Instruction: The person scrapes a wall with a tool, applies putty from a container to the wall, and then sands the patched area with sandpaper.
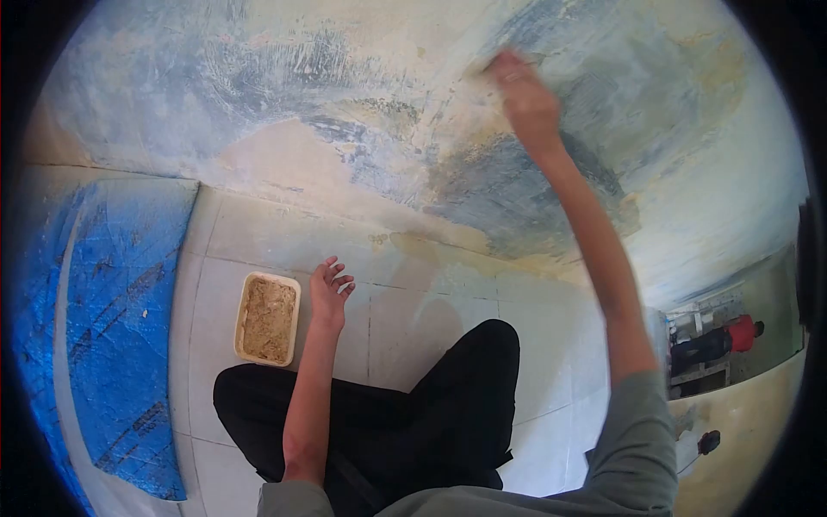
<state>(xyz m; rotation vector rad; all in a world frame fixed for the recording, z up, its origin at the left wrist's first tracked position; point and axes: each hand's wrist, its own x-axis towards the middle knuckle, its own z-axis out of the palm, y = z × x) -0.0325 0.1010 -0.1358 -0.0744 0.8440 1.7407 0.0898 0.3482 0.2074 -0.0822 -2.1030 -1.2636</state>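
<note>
Room: indoors, plain and worn; home or workshop, cannot tell
Wall (345,112): patchy blue, grey and cream, around the raised right hand (527,96)
Floor (422,332): pale tiles, below the left hand (329,293)
Tray (296,320): brown crumbly material, near the left hand
Blue sheet (129,327): scuffed, beyond the tray from that hand
Opening (780,293): well apart from the right hand, person in red (739,334) visible there

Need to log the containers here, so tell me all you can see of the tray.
The tray is cream, rectangular and round-cornered, with a raised rim; it looks like plastic. It lies flat on the tiled floor, holding rough brown paste. The left hand is beside it, not touching. Whether the near knee touches it, I cannot tell.
</note>
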